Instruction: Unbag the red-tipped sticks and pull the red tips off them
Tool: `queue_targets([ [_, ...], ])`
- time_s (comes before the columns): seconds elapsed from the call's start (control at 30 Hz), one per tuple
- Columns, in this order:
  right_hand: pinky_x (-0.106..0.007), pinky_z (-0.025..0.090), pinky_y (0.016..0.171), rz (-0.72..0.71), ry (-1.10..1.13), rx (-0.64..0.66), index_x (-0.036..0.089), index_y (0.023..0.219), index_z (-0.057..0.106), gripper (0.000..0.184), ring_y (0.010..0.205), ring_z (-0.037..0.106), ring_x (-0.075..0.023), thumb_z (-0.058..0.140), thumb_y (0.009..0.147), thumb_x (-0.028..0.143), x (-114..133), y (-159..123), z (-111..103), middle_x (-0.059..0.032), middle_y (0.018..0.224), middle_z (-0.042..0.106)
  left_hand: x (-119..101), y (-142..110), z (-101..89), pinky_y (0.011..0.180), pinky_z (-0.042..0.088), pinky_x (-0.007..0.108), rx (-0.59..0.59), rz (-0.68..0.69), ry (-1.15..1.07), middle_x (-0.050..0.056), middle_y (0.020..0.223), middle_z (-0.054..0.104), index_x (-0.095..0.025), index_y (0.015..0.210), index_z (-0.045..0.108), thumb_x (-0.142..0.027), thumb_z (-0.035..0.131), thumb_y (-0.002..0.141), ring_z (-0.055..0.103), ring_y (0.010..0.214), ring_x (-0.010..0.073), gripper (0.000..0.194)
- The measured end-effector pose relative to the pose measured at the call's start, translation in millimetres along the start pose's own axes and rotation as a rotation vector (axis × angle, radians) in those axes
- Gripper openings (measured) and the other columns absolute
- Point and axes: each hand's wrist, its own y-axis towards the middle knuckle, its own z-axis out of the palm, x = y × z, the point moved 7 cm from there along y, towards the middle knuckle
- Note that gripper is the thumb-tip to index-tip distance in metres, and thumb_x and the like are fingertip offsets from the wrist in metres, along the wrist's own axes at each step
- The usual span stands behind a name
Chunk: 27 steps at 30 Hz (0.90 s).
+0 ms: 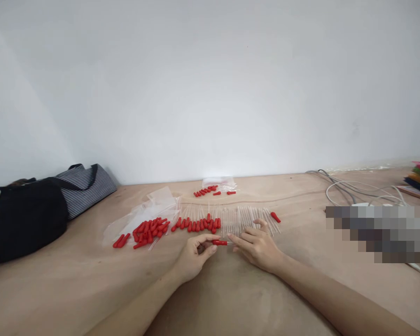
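Observation:
My left hand [192, 259] pinches a red rubber dropper bulb [220, 242] between thumb and fingertips. From the bulb's right end a thin clear dropper tube [230, 243] runs to my right hand [261, 247], whose fingers close on it; its far part is hidden behind them. How deep the tube sits in the bulb I cannot tell. Just beyond both hands lies a row of clear tubes [247, 217], the ones at left fitted with red bulbs [196, 226]. A single red bulb [275, 217] rests at the row's right end.
Left of the row, loose red bulbs [150, 231] are heaped on clear plastic bags [140, 212]. Nearer the wall lie more red bulbs [205, 191] and a small bag [219, 183]. A black striped bag [31, 224] stands at left; cables [331, 186] and a blurred patch [378, 233] are at right.

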Motion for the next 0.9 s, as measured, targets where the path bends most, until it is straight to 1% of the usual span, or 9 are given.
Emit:
queue_targets([
  [0.1,-0.033,0.018,0.079,-0.014,-0.004,0.009,0.025,0.091,0.061,0.019,0.059,0.045,-0.0090,0.043,0.085,0.027,2.7,1.1,-1.1,0.0044,0.052,0.055,-10.3,-1.8,4.3,0.055,0.039,0.023,0.026,0.095,0.155,0.000,0.067,0.059,-0.019,0.099,0.062,-0.029,0.055,0.072,0.048,0.055,0.0110,0.030],
  [0.2,-0.032,0.019,0.075,-0.051,0.004,0.013,0.023,0.080,0.062,0.020,0.057,0.043,-0.0089,0.042,0.084,0.024,6.4,2.0,-2.4,0.0043,0.050,0.052,-16.1,-1.7,7.1,0.058,0.040,0.023,0.017,0.172,0.235,0.003,0.074,0.063,-0.019,0.088,0.066,-0.029,0.050,0.076,0.052,0.062,0.0128,0.022],
  [0.3,-0.030,0.019,0.070,-0.069,0.032,0.012,0.021,0.073,0.060,0.023,0.055,0.040,-0.0089,0.039,0.085,0.024,8.6,2.6,-3.9,0.0043,0.048,0.050,-13.0,-0.2,7.7,0.053,0.037,0.022,0.009,0.134,0.256,0.001,0.065,0.063,-0.018,0.076,0.066,-0.028,0.046,0.078,0.051,0.057,0.0124,0.023],
  [0.4,-0.030,0.018,0.067,-0.068,0.059,0.006,0.020,0.070,0.058,0.025,0.054,0.039,-0.0092,0.038,0.085,0.023,10.1,3.8,-5.4,0.0044,0.047,0.050,-12.3,-0.1,7.0,0.046,0.031,0.021,-0.009,0.103,0.274,-0.001,0.055,0.056,-0.016,0.069,0.065,-0.027,0.047,0.077,0.044,0.049,0.0103,0.022],
  [0.53,-0.029,0.018,0.066,-0.087,0.059,0.000,0.019,0.069,0.057,0.025,0.054,0.039,-0.0090,0.038,0.085,0.023,13.7,5.7,-6.3,0.0047,0.046,0.049,-16.1,-0.8,7.9,0.045,0.029,0.020,-0.023,0.119,0.291,-0.003,0.051,0.049,-0.015,0.065,0.062,-0.024,0.046,0.077,0.039,0.047,0.0092,0.022],
  [0.63,-0.029,0.018,0.067,-0.088,0.057,0.020,0.020,0.070,0.058,0.025,0.054,0.040,-0.0089,0.038,0.085,0.023,10.8,2.9,-5.7,0.0043,0.046,0.049,-14.8,-0.4,4.6,0.045,0.030,0.020,-0.026,0.133,0.292,-0.003,0.051,0.049,-0.015,0.064,0.060,-0.023,0.045,0.077,0.040,0.047,0.0094,0.022],
  [0.7,-0.029,0.018,0.067,-0.048,0.055,0.039,0.020,0.071,0.059,0.025,0.055,0.041,-0.0091,0.038,0.085,0.024,2.3,-1.9,-6.0,0.0036,0.047,0.051,-7.8,0.1,-4.3,0.045,0.032,0.019,-0.056,0.103,0.266,-0.002,0.051,0.049,-0.016,0.063,0.059,-0.024,0.044,0.077,0.042,0.047,0.0096,0.022],
  [0.8,-0.029,0.019,0.066,0.079,0.050,0.062,0.021,0.074,0.061,0.026,0.056,0.041,-0.0099,0.037,0.085,0.024,-17.6,-10.4,-7.1,0.0021,0.052,0.056,6.5,-0.1,-20.1,0.046,0.037,0.020,-0.104,0.037,0.212,-0.001,0.055,0.052,-0.016,0.070,0.059,-0.027,0.043,0.079,0.045,0.048,0.0103,0.021],
  [0.9,-0.029,0.020,0.068,0.178,0.021,0.078,0.022,0.086,0.062,0.027,0.060,0.045,-0.0110,0.035,0.086,0.022,-33.4,-14.8,-4.8,0.0002,0.060,0.060,8.2,-1.6,-22.3,0.058,0.045,0.025,-0.053,0.091,0.192,0.003,0.071,0.060,-0.018,0.081,0.062,-0.027,0.046,0.079,0.054,0.062,0.0137,0.018],
])
